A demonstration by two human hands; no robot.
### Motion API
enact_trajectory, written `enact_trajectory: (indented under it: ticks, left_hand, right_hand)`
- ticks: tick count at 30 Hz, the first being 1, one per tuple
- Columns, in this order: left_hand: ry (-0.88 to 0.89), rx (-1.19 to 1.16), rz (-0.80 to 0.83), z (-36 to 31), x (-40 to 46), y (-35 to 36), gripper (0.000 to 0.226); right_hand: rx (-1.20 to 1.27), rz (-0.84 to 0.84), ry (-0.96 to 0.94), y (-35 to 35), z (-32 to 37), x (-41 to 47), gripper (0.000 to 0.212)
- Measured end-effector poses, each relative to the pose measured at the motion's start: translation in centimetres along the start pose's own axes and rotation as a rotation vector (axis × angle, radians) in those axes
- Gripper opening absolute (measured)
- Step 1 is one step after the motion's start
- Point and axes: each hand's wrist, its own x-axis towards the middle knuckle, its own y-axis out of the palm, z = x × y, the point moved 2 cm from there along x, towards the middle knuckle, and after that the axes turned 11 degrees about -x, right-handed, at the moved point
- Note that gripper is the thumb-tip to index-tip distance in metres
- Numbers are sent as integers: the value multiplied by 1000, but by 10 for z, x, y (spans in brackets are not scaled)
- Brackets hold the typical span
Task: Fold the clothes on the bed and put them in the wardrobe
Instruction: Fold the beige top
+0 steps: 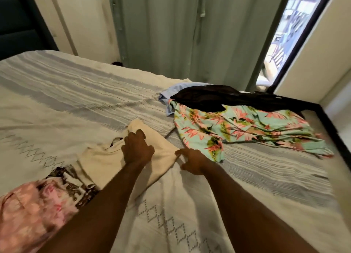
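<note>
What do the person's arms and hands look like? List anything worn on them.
Nothing worn shows: the left hand and right hand are bare, without gloves, rings or watch in view. Both forearms are bare up to the frame edge; no sleeves are visible.

A home bedroom: bed (pixel 79 93) under patterned coverlet, green curtains (pixel 180 34), balcony door (pixel 290 34).

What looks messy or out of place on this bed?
Nothing is damaged, just unfolded laundry. A black garment lies crumpled on top of a floral shirt and a blue one near the far corner. Both hands, left and right, work a cream cloth.
</note>
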Motion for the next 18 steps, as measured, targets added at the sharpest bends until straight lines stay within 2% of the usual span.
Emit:
enact_trajectory:
  ticks: [4,8,9,11,13,16,18]
  left_hand:
    - [100,-152,163,-35,-6,41,37]
    - [150,-268,274,-62,-13,75,38]
    - [166,-305,292,-69,-14,83,38]
    - [171,-376,343,-74,-16,97,42]
    - [52,-433,412,-77,-20,114,41]
    - [-245,-643,452,-71,-29,137,39]
    - [-345,-835,437,-70,-34,144,41]
  right_hand:
    - [62,-40,88,-8,-24,-9,55]
    - [36,-248,212,-22,-61,-21,45]
    - [18,-279,237,-24,-72,-25,50]
    - [3,-219,229,-17,-86,-30,66]
    - [-29,-133,219,-6,-98,-30,60]
    - [-112,-212,204,-8,-101,-26,28]
    - [-152,-99,171,-15,-100,-30,33]
